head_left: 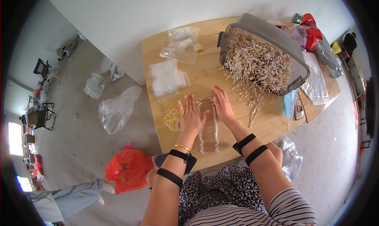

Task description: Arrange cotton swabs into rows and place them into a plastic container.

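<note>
Two flat hands bracket a long row of cotton swabs (pixel 208 125) that lies near the front edge of the wooden desk (pixel 272 123), running from that edge away from the person. The left hand (pixel 190 116) presses its palm against the row's left side, fingers straight and close together, gripping nothing. The right hand (pixel 222 104) lies along the row's far right side, its fingers likewise flat and extended, touching the swabs without closing on them. Judging by this, the step in hand is squaring the swabs into an even, tight stack; the next move would seem to call for both palms pushing inward evenly, so that the row does not buckle or roll apart.

Just left of the left hand, a few small yellow packets (pixel 172 117) lie on the desk. Farther in, toward the left edge, are flat clear plastic bags (pixel 167 79), and beyond them, near the far left corner, a larger clear bag (pixel 182 44) with white contents. On the right half, a grey-lidded clear bin (pixel 272 40) is tipped on its side, and a loose heap of swabs (pixel 256 66) spills from it toward the right hand. Red items (pixel 310 28) sit at the far right corner. On the floor to the left, an orange bag (pixel 128 168) lies near the person's knee.
</note>
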Action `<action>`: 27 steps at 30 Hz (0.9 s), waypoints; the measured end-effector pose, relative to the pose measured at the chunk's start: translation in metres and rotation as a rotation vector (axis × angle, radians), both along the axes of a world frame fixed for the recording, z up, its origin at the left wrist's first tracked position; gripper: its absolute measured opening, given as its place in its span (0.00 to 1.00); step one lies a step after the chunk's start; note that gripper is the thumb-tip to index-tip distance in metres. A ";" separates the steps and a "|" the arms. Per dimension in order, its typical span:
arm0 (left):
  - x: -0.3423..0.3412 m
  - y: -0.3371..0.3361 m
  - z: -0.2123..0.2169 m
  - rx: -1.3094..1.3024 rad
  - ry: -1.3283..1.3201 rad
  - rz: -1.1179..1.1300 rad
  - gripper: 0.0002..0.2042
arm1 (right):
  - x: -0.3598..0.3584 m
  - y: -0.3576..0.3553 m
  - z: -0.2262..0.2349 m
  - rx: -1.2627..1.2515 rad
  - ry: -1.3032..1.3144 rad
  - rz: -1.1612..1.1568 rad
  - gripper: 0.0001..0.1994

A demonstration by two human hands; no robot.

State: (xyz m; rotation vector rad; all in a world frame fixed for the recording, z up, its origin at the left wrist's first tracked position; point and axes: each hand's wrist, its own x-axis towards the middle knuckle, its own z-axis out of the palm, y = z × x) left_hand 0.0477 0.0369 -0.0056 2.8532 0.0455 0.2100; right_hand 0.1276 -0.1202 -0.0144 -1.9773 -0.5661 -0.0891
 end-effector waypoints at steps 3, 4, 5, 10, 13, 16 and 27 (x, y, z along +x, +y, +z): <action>0.008 -0.010 -0.001 -0.010 0.120 -0.031 0.43 | 0.000 0.010 -0.005 0.074 0.056 -0.008 0.20; 0.007 -0.012 -0.003 -0.009 0.123 -0.035 0.43 | -0.002 0.015 -0.006 0.090 0.100 -0.001 0.20; 0.007 -0.014 -0.005 0.059 0.118 -0.038 0.43 | -0.004 0.019 -0.007 0.090 0.103 -0.006 0.20; 0.011 -0.018 -0.007 0.124 0.155 -0.028 0.44 | -0.004 0.019 -0.003 0.174 0.092 -0.006 0.19; 0.011 -0.021 -0.001 0.117 0.085 -0.025 0.42 | -0.005 -0.007 0.004 0.131 0.042 -0.092 0.20; 0.012 -0.024 0.008 0.119 0.087 -0.098 0.40 | -0.004 -0.053 0.019 -0.135 -0.031 -0.186 0.24; 0.006 -0.028 0.000 0.144 0.121 -0.128 0.40 | 0.046 -0.137 0.032 -0.661 -0.225 -0.183 0.17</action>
